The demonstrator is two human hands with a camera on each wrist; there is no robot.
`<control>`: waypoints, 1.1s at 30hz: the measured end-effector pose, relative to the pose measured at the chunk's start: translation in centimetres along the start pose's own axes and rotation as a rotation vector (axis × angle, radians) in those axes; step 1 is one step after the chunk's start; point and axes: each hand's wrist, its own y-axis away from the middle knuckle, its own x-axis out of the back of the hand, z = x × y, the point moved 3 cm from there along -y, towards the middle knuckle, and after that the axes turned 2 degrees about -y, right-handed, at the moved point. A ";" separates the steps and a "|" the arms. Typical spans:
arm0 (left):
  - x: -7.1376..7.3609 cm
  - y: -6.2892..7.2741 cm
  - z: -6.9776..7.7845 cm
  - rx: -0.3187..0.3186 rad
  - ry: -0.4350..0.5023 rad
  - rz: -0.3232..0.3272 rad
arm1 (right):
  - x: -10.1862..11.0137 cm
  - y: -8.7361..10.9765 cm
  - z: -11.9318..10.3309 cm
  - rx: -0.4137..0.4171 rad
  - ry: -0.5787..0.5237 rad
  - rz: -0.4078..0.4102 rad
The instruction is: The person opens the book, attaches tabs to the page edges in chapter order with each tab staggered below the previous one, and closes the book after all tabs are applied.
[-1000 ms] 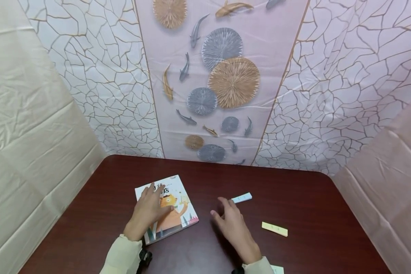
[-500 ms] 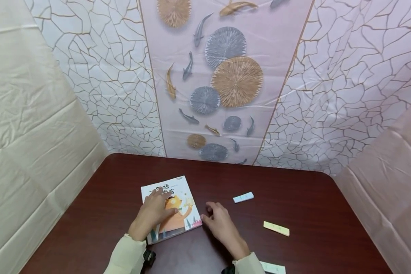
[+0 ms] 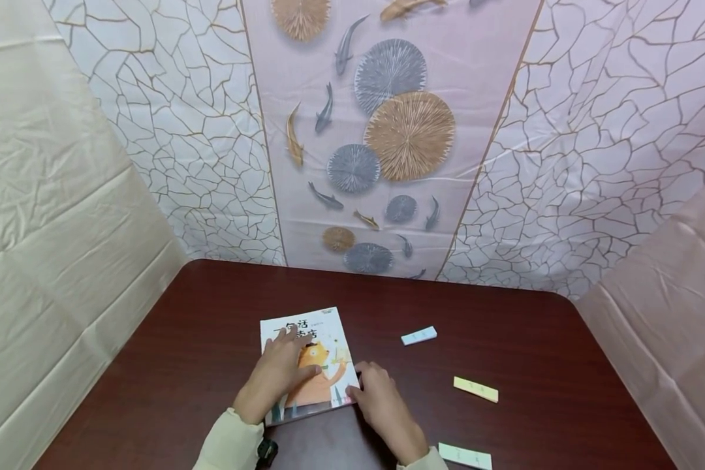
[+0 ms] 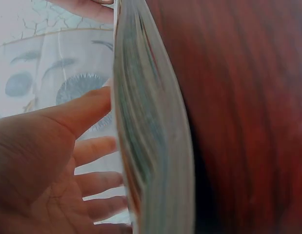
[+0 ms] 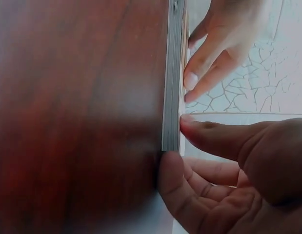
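A paperback book (image 3: 327, 346) with a cartoon orange animal on its white cover lies flat on the dark red-brown table. My left hand (image 3: 277, 377) rests on the cover with the fingers spread. In the left wrist view, its thumb and fingertips meet the cover beside the page edges (image 4: 151, 131), which bulge with small gaps. At the book's near right corner is my right hand (image 3: 383, 406). The right wrist view shows that hand's thumb (image 5: 209, 134) on the cover and its index finger (image 5: 172, 178) curled at the edge, pinching the corner.
To the right lie three small paper strips: a pale blue one (image 3: 419, 335) farthest back, a yellow one (image 3: 476, 389) and a pale green one (image 3: 465, 456) near the front. Patterned cloth (image 3: 352, 130) hangs behind the table (image 3: 540, 365), with plain cloth at both sides.
The book has slid to the right and slightly nearer under my left hand. My right hand has moved left from beside the blue strip to the book's corner, and now pinches it.
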 end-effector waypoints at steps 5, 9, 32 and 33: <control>-0.3 0.5 1.0 -0.040 -0.051 -0.021 | 0.0 1.1 0.2 -0.051 0.038 0.004; -0.6 0.9 2.2 -0.043 -0.134 -0.020 | 0.1 2.1 0.4 -0.103 0.039 0.016; -1.5 5.2 4.3 -0.202 -0.002 -0.166 | 1.5 5.7 2.5 -0.323 0.006 -0.125; -1.6 5.3 4.3 -0.210 0.001 -0.171 | 1.5 5.8 2.6 -0.331 0.000 -0.134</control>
